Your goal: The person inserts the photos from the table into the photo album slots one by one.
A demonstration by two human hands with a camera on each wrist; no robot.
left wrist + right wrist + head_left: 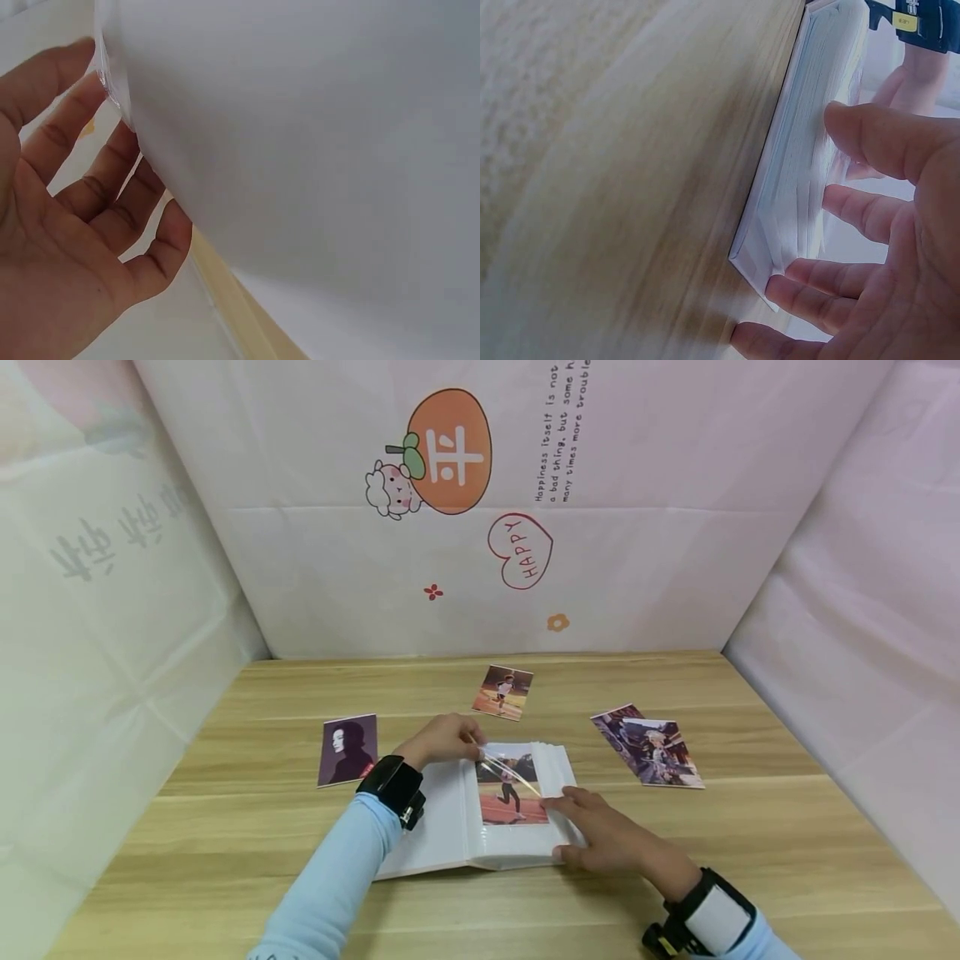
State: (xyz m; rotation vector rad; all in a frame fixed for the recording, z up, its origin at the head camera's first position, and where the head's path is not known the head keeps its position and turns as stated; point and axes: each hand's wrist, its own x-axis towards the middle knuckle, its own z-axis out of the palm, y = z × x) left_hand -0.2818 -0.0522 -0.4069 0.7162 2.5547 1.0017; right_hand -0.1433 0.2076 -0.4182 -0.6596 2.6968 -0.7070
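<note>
A photo album (442, 818) lies spread on the table, a photo of a runner (510, 806) on its right page. At the page's upper left, my left hand (442, 739) pinches the edge of a clear plastic sleeve (495, 763) between thumb and index finger; the sleeve catches the light over the photo. The left wrist view has this left hand (82, 180) beside a large white page (300, 150). My right hand (607, 835) rests at the album's right side. Its fingers are spread and fairly straight, touching the page edges (810, 165) in the right wrist view.
A dark purple portrait photo (348, 750) lies left of the album. Beyond it is another runner photo (504, 692). Two overlapping photos (662, 753) lie to the right on the wooden table (750, 843). Printed white cloth (637, 577) hangs at the back and sides.
</note>
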